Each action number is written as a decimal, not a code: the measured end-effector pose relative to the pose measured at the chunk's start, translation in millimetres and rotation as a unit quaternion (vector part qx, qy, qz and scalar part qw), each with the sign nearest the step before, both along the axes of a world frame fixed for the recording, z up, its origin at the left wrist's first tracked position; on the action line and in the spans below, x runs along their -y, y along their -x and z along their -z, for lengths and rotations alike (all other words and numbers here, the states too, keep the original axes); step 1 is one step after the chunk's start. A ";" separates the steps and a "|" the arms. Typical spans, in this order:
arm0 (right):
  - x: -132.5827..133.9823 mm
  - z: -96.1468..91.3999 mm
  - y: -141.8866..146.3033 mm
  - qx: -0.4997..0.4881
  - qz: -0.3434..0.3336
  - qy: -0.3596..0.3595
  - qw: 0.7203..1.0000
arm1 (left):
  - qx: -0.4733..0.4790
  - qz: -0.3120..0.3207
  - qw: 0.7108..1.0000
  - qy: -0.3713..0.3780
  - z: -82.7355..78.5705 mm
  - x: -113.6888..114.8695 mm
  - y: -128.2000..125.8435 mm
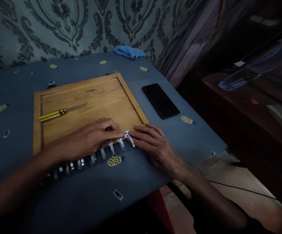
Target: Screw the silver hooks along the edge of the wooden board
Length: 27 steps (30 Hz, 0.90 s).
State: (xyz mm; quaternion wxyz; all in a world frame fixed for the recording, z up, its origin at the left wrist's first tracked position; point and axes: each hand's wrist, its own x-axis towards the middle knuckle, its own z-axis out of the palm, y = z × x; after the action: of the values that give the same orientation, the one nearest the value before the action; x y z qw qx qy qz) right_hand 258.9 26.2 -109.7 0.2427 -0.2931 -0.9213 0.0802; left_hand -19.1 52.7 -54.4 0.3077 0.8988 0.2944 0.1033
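A thin, bent silver metal clip [127, 133] sits at the near right corner of a framed wooden board [92, 92]. My left hand [89, 136] lies over the board's near edge, fingers curled, one digit stretched out and pressing against this clip. From the other side, my right hand [155, 143] rests with outstretched fingers on the board's corner, fingertips touching the clip. More curved metal clips [111, 148] line the near edge in a row, partly hidden behind my left forearm. On the board's left part lies a yellow and black screwdriver [62, 112], its shaft pointing right.
A black phone [160, 100] lies right of the board on the blue pineapple-print tablecloth [194, 138]. Near the patterned wall is a crumpled blue cloth [129, 52]. Further right, a clear plastic bottle [240, 79] lies on a dark reddish surface. Tiled floor shows below.
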 end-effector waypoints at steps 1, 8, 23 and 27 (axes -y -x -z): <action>0.1 -0.4 0.3 0.002 0.001 -0.001 1.000 | 0.001 -0.001 1.000 0.001 0.6 0.1 0.1; -0.2 -3.3 1.2 0.013 0.003 0.005 1.000 | -0.002 -0.021 0.999 0.041 -1.5 -1.9 2.7; -0.2 -5.6 1.2 0.011 0.002 0.025 1.000 | 0.023 -0.046 0.996 0.077 -1.7 -2.9 4.3; -0.2 -6.2 0.8 0.015 0.003 0.029 0.999 | 0.019 -0.034 0.998 0.039 1.4 -0.9 3.5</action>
State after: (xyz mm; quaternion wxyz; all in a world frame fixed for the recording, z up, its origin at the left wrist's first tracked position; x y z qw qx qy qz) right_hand 258.1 26.4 -103.6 0.2210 -0.3038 -0.9212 0.1016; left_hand -22.5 53.6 -55.7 0.3444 0.8735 0.3230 0.1188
